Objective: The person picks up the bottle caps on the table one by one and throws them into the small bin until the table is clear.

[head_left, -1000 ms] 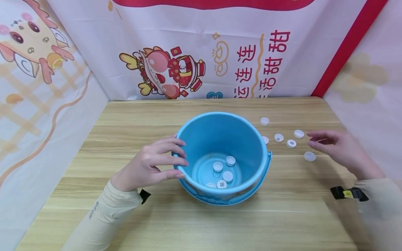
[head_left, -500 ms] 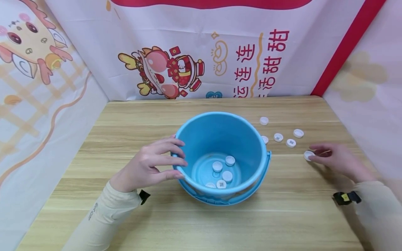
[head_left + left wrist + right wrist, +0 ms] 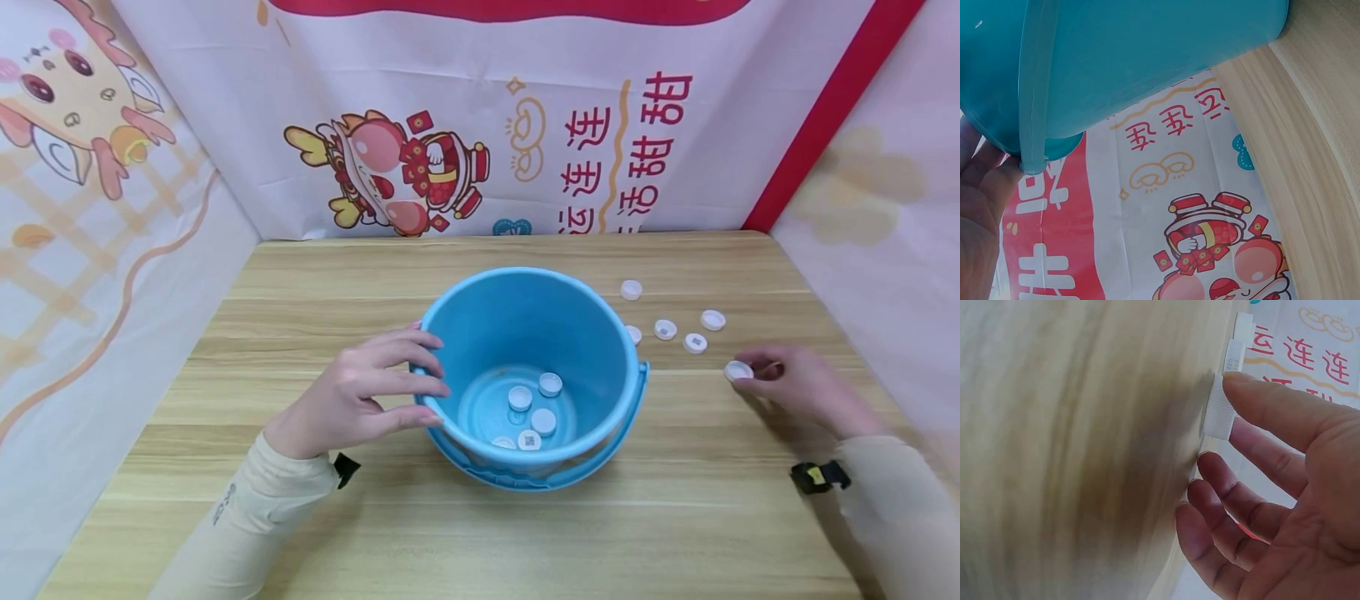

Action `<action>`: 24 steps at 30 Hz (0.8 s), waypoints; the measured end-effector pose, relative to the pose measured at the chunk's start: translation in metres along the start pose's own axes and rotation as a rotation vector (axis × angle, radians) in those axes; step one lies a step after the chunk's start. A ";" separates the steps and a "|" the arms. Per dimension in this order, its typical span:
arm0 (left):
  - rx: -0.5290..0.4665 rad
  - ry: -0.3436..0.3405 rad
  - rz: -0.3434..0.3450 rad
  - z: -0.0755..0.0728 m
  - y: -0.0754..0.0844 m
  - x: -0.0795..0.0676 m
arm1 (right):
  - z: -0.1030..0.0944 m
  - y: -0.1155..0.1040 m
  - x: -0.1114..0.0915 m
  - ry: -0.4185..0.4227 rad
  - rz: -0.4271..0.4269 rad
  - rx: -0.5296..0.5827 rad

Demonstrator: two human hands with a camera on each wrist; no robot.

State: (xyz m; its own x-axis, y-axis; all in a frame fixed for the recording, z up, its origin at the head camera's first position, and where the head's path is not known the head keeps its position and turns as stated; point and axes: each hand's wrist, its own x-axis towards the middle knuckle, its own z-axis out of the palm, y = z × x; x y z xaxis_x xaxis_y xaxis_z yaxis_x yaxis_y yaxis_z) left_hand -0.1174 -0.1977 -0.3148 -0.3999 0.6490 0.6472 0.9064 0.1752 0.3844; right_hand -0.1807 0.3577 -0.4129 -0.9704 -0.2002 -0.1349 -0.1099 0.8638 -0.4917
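A light blue bucket (image 3: 525, 312) stands upright on the wooden table, its handle hanging down along the near side. My left hand (image 3: 363, 392) grips its left rim, with fingertips reaching over the edge; in the left wrist view the fingers (image 3: 982, 169) touch the rim from outside. Inside, several white bottle caps (image 3: 543, 422) lie on the bottom. To the right, my right hand (image 3: 806, 387) pinches a white bottle cap (image 3: 738, 372) between thumb and fingers. The right wrist view shows the ridged side of this cap (image 3: 1217, 415) at the table surface, with the other fingers loosely curled.
Several more white caps (image 3: 695, 342) lie scattered on the table right of the bucket, one partly hidden by its rim. Printed cloth (image 3: 480, 108) hangs behind the table (image 3: 525, 542), and more cloth (image 3: 885, 275) stands along both sides.
My right hand has come down toward me from beside the farther caps and has taken hold of the nearest one. The left hand and the bucket have stayed in place.
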 end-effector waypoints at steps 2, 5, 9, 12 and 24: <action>0.004 -0.003 -0.002 0.000 0.000 0.000 | 0.000 0.000 -0.001 0.012 -0.003 0.000; 0.006 -0.004 -0.001 0.000 0.000 0.000 | -0.001 0.000 -0.003 0.020 0.009 0.012; 0.002 -0.002 0.004 0.000 0.000 0.001 | -0.006 -0.005 -0.007 0.052 0.038 0.026; -0.004 0.000 0.009 0.000 0.000 0.001 | -0.012 -0.011 -0.010 0.101 0.021 0.042; -0.006 0.009 0.027 0.001 0.000 0.002 | -0.034 -0.072 -0.023 0.253 -0.064 0.169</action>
State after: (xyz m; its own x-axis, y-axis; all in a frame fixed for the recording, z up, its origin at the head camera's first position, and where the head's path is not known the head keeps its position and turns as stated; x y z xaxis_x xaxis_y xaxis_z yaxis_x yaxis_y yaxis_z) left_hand -0.1183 -0.1962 -0.3142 -0.3761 0.6469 0.6633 0.9162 0.1530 0.3703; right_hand -0.1583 0.3162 -0.3453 -0.9877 -0.1120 0.1090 -0.1558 0.7598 -0.6312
